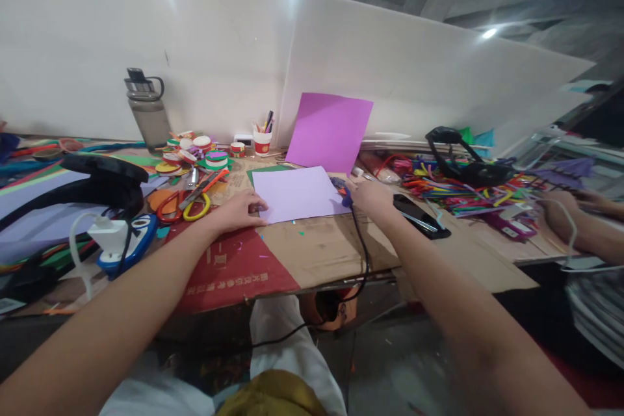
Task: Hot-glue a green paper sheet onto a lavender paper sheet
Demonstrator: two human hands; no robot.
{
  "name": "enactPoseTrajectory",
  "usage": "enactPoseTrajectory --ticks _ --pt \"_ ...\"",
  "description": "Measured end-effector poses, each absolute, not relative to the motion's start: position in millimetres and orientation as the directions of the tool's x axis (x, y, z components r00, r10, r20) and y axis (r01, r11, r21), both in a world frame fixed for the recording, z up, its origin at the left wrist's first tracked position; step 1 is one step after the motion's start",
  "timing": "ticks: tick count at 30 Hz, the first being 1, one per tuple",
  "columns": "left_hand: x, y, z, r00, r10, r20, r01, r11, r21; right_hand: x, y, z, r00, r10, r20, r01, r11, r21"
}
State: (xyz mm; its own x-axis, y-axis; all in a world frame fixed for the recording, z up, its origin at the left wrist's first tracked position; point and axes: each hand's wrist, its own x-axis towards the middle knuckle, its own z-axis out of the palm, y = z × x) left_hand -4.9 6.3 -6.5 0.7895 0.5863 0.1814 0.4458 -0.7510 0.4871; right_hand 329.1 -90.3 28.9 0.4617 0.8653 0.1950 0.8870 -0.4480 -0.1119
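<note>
A light purple paper sheet (297,194) lies on the cardboard-covered table (322,247). My left hand (241,209) touches its left edge, thumb and fingertips closed together at the corner. Beyond the sheet's right edge is my right hand (366,195), beside a glue gun (345,195) with a blue part and a black cord; its fingers are partly hidden, so its grip is unclear. A brighter purple sheet (331,130) leans upright against the white board behind. Part of a green sheet (268,172) shows under the light purple one.
Left are scissors (195,206), a blue power strip (129,247), tape rolls (202,146) and a bottle (147,110). Behind stands a cup of pens (262,141). On the right are a phone (422,216), colourful pipe cleaners (448,185), a black headset (468,162) and another person's hands (560,218).
</note>
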Motion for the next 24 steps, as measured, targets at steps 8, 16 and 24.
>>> enactPoseTrajectory --ticks 8,16,24 --pt "-6 1 0 0.764 0.637 0.104 0.489 -0.677 0.551 211 -107 15 -0.438 0.795 0.419 0.802 0.557 -0.217" --pt "-8 1 1 0.762 0.643 0.08 0.499 -0.662 0.559 204 -115 4 -0.546 0.797 0.258 0.805 0.584 -0.103" --pt "-10 1 5 0.771 0.633 0.069 0.471 -0.64 0.608 204 -107 11 -0.49 0.796 0.356 0.714 0.6 -0.359"
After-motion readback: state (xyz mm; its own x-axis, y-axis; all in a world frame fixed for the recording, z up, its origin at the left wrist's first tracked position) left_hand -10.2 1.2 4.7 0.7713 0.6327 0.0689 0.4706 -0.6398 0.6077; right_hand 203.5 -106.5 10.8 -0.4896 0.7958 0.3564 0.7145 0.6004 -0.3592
